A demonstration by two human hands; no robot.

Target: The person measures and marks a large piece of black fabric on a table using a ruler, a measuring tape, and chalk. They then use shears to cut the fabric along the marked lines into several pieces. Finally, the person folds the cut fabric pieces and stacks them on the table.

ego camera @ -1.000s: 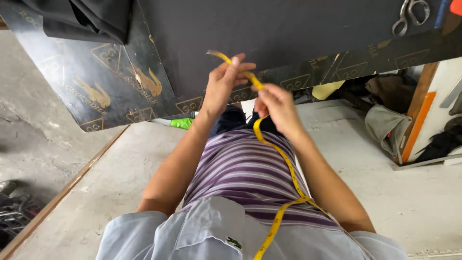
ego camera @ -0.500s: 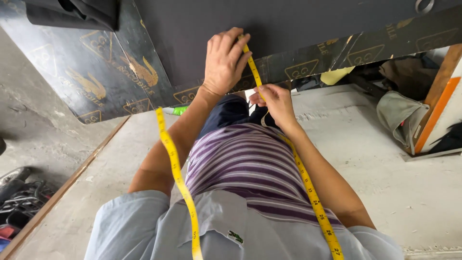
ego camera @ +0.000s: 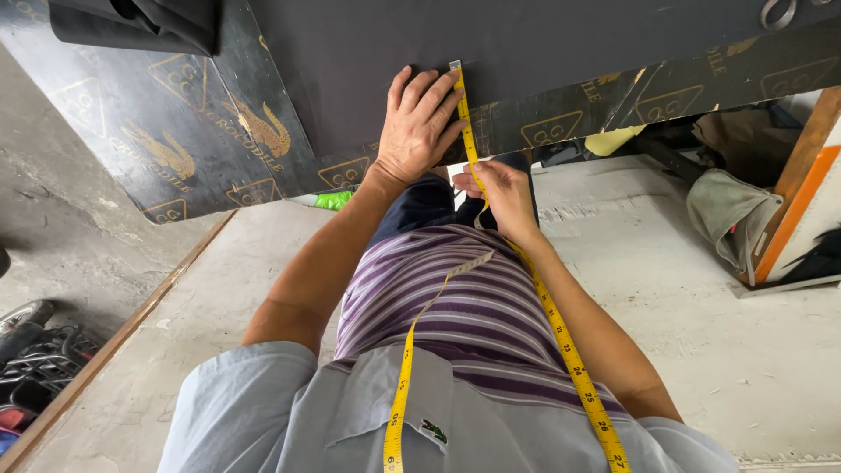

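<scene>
A yellow measuring tape hangs round my neck, and one end runs up onto the dark grey cloth spread on the black table. My left hand lies flat on the cloth's near edge, its fingers pressing the tape's metal tip down. My right hand sits just below the table edge and pinches the tape, holding it taut. The tape's other end dangles loose over my striped shirt.
A folded dark cloth rests at the table's far left. Scissors lie at the top right. A grey bag and an orange-edged board stand on the concrete floor at right. Dark metal parts lie at left.
My left hand has come down from mid-air onto the cloth edge, pinning the tape tip. My right hand has slid lower along the tape, which is now stretched straight.
</scene>
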